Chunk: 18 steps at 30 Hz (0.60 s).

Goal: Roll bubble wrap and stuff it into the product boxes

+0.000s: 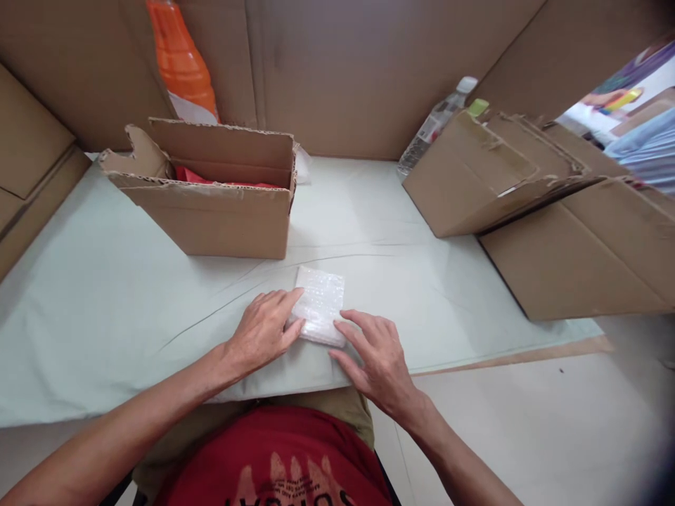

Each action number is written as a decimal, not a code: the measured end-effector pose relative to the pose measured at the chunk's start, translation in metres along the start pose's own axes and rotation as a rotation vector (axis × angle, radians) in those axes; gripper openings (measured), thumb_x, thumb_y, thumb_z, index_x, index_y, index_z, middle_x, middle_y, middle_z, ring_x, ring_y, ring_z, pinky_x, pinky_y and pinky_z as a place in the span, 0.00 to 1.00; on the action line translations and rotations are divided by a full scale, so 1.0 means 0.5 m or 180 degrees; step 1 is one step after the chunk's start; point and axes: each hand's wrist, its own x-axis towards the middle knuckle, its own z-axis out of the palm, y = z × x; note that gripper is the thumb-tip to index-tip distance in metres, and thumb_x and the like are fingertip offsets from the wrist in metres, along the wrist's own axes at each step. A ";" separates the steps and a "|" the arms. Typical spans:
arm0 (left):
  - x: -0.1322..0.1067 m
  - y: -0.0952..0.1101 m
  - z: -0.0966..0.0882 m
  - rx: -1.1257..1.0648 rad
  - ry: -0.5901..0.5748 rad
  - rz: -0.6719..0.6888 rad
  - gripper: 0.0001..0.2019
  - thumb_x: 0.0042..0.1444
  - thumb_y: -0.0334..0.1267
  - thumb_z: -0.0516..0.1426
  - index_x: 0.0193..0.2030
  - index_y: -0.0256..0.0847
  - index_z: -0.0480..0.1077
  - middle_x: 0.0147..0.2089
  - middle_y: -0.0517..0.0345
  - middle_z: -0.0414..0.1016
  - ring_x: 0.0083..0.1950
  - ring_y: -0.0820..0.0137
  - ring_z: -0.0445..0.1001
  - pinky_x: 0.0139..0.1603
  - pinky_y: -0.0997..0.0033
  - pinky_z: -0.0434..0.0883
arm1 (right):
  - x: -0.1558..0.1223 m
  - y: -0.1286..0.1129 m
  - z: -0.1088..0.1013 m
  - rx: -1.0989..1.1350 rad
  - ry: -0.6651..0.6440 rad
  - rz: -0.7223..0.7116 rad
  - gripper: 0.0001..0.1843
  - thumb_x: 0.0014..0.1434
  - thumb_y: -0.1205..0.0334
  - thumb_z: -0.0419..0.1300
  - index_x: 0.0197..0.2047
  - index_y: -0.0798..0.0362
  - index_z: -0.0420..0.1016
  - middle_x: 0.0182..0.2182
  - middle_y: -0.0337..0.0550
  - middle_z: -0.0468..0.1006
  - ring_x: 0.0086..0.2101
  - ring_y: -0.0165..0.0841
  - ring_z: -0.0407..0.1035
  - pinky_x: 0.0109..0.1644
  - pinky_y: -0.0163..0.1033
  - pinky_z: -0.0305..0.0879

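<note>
A flat, square packet of clear bubble wrap [319,302] lies on the pale green cloth near the front edge. At its left side is my left hand [268,322], the index fingertip and thumb touching the wrap, fingers stretched out. My right hand [377,351] is at the lower right side, its fingertips at the packet's edge and the thumb apart below. Neither hand is closed around it. Whatever the wrap may contain cannot be made out.
An open cardboard box [237,221] with red items inside stands behind to the left. More open cardboard boxes [580,246] stand at the right, beside a clear plastic bottle [435,126]. An orange bottle [182,60] is at the back. Cardboard walls [337,77] enclose the cloth-covered surface [105,295]. Another person's hand [606,98] shows far right.
</note>
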 end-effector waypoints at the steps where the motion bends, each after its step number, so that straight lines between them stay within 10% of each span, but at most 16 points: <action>1: 0.002 -0.002 0.001 0.0062 0.0015 -0.0047 0.20 0.62 0.36 0.55 0.60 0.34 0.67 0.44 0.48 0.78 0.43 0.58 0.76 0.48 0.54 0.73 | 0.005 0.000 0.006 -0.0064 -0.0110 -0.0094 0.16 0.66 0.60 0.61 0.55 0.53 0.73 0.53 0.56 0.78 0.50 0.46 0.72 0.51 0.52 0.65; 8: -0.022 0.003 -0.016 -0.0143 0.0379 0.0410 0.22 0.62 0.38 0.56 0.62 0.35 0.64 0.58 0.41 0.72 0.56 0.55 0.71 0.56 0.52 0.71 | 0.043 0.016 0.029 0.0564 -0.0320 0.0245 0.14 0.68 0.62 0.57 0.55 0.53 0.74 0.43 0.48 0.84 0.40 0.39 0.75 0.46 0.47 0.67; 12: -0.025 0.002 -0.015 -0.0426 0.0295 0.0387 0.22 0.62 0.33 0.54 0.63 0.36 0.64 0.48 0.48 0.78 0.47 0.61 0.74 0.50 0.56 0.73 | 0.050 0.017 0.017 0.1151 -0.0761 0.0545 0.14 0.68 0.57 0.58 0.54 0.50 0.75 0.44 0.44 0.84 0.38 0.36 0.76 0.45 0.43 0.69; 18: 0.019 -0.010 0.003 -0.0136 0.0351 -0.0061 0.21 0.61 0.37 0.57 0.60 0.35 0.67 0.48 0.45 0.77 0.48 0.56 0.74 0.52 0.50 0.72 | 0.047 -0.001 0.021 0.0005 0.0033 0.0289 0.18 0.66 0.56 0.60 0.56 0.55 0.73 0.53 0.56 0.78 0.48 0.45 0.72 0.50 0.50 0.63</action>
